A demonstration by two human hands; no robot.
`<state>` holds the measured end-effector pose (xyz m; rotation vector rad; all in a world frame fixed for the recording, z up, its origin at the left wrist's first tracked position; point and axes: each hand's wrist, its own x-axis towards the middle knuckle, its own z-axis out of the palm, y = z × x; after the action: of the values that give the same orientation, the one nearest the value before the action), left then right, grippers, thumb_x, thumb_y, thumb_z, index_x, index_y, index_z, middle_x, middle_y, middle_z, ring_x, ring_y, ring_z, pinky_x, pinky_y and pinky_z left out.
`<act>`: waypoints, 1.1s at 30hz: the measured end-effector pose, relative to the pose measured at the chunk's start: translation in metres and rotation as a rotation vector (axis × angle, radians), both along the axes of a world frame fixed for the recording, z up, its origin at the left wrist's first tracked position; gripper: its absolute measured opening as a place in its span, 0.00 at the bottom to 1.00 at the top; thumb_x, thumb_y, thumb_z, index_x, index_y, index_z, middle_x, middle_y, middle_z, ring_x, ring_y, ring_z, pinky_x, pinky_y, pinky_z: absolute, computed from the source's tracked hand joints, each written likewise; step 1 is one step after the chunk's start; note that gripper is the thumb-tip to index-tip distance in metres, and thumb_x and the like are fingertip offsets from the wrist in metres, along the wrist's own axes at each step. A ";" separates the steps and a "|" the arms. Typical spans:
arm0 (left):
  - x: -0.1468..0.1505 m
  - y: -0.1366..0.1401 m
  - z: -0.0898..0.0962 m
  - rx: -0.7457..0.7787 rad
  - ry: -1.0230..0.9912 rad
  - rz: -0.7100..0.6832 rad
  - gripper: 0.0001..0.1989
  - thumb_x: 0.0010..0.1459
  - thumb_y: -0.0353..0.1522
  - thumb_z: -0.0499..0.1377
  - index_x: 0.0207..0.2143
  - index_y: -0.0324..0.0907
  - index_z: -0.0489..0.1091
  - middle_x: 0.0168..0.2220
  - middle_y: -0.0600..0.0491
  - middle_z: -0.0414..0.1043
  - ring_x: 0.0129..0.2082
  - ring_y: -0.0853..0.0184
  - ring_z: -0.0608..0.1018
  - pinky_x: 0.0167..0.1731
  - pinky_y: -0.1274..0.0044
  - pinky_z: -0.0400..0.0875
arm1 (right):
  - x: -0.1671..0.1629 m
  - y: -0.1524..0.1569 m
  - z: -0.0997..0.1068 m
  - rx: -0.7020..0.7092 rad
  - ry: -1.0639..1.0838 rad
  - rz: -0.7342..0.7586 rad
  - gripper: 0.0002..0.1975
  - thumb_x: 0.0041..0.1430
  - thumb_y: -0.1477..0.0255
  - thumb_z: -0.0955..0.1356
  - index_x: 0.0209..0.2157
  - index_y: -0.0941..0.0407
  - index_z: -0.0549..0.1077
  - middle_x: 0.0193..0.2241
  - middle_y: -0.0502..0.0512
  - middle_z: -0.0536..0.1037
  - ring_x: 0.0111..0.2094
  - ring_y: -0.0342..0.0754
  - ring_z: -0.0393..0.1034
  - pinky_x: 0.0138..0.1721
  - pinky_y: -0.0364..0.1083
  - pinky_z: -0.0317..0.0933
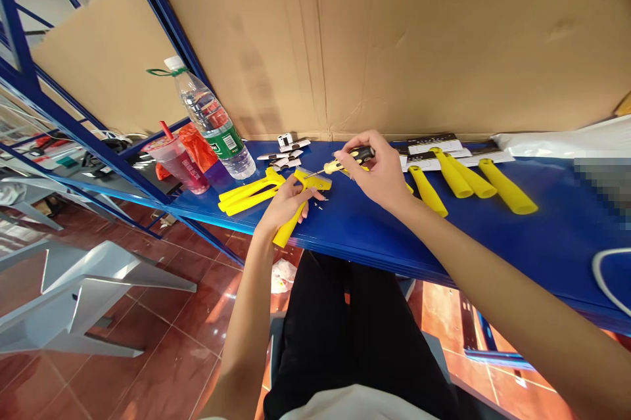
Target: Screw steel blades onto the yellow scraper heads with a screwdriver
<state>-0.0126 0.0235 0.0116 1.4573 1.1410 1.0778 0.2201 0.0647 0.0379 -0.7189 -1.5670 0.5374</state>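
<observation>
Blue tabletop (355,229) — hands (290,202) (379,170) curled — left round yellow piece (288,229), right round screwdriver (338,165).

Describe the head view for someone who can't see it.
A person's right hand holds a screwdriver to a yellow part gripped in the left hand, over a blue tabletop. More yellow pieces lie nearby; a bottle stands at left.
</observation>
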 end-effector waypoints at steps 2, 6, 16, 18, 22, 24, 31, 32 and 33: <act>0.001 -0.002 0.001 -0.009 0.005 -0.005 0.23 0.68 0.44 0.72 0.55 0.44 0.67 0.44 0.47 0.87 0.18 0.74 0.71 0.18 0.78 0.68 | -0.002 -0.002 0.000 0.008 0.040 0.017 0.24 0.62 0.49 0.81 0.46 0.47 0.74 0.39 0.52 0.86 0.40 0.55 0.82 0.38 0.52 0.76; 0.002 -0.005 0.003 -0.039 0.010 -0.015 0.25 0.68 0.44 0.72 0.56 0.46 0.64 0.44 0.48 0.88 0.18 0.74 0.71 0.17 0.78 0.67 | -0.003 -0.006 0.001 0.015 0.046 0.055 0.23 0.63 0.50 0.81 0.46 0.47 0.73 0.42 0.53 0.86 0.40 0.56 0.84 0.40 0.55 0.78; 0.001 -0.005 0.004 -0.037 0.015 -0.052 0.27 0.66 0.45 0.73 0.54 0.46 0.62 0.44 0.49 0.88 0.18 0.74 0.72 0.18 0.78 0.67 | -0.002 -0.009 0.002 0.015 -0.038 -0.001 0.15 0.67 0.55 0.78 0.42 0.48 0.75 0.39 0.54 0.86 0.33 0.54 0.81 0.30 0.51 0.73; 0.001 -0.005 0.004 -0.029 0.007 -0.046 0.27 0.67 0.45 0.73 0.54 0.46 0.62 0.44 0.49 0.88 0.18 0.74 0.72 0.18 0.77 0.68 | -0.001 -0.008 0.000 0.010 -0.049 0.003 0.15 0.68 0.54 0.78 0.40 0.48 0.76 0.37 0.54 0.84 0.30 0.53 0.80 0.29 0.50 0.71; 0.002 -0.006 0.005 -0.032 0.012 -0.042 0.26 0.67 0.44 0.73 0.55 0.45 0.63 0.44 0.49 0.88 0.18 0.73 0.72 0.17 0.77 0.67 | -0.002 -0.007 0.000 0.037 -0.040 -0.056 0.11 0.69 0.58 0.77 0.41 0.48 0.77 0.36 0.53 0.83 0.32 0.54 0.80 0.31 0.52 0.72; 0.001 -0.005 0.004 -0.031 0.017 -0.051 0.27 0.67 0.44 0.73 0.57 0.45 0.64 0.45 0.48 0.88 0.18 0.73 0.72 0.17 0.77 0.67 | -0.002 -0.007 0.002 0.092 -0.061 -0.091 0.09 0.68 0.62 0.76 0.43 0.48 0.77 0.39 0.55 0.84 0.37 0.56 0.82 0.35 0.52 0.74; -0.003 -0.003 -0.001 0.017 0.020 -0.082 0.28 0.69 0.46 0.70 0.60 0.44 0.64 0.46 0.46 0.88 0.18 0.73 0.72 0.18 0.78 0.68 | -0.001 -0.007 0.001 0.222 -0.147 -0.161 0.07 0.68 0.67 0.75 0.45 0.49 0.75 0.41 0.55 0.85 0.41 0.55 0.81 0.45 0.54 0.78; -0.003 -0.003 -0.001 0.014 0.026 -0.082 0.28 0.69 0.46 0.70 0.60 0.45 0.64 0.46 0.46 0.88 0.18 0.73 0.72 0.18 0.78 0.69 | -0.001 -0.007 0.001 0.213 -0.138 -0.162 0.07 0.69 0.67 0.74 0.46 0.49 0.75 0.41 0.55 0.84 0.42 0.55 0.81 0.46 0.54 0.78; -0.003 -0.003 0.000 0.009 0.032 -0.082 0.28 0.69 0.46 0.70 0.60 0.45 0.63 0.47 0.46 0.88 0.19 0.73 0.73 0.18 0.78 0.69 | -0.001 -0.007 0.001 0.207 -0.130 -0.157 0.08 0.69 0.68 0.74 0.47 0.49 0.75 0.42 0.55 0.84 0.42 0.55 0.81 0.46 0.55 0.78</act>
<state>-0.0153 0.0207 0.0112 1.5207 1.0900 1.0072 0.2189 0.0579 0.0388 -0.7218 -1.6419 0.2123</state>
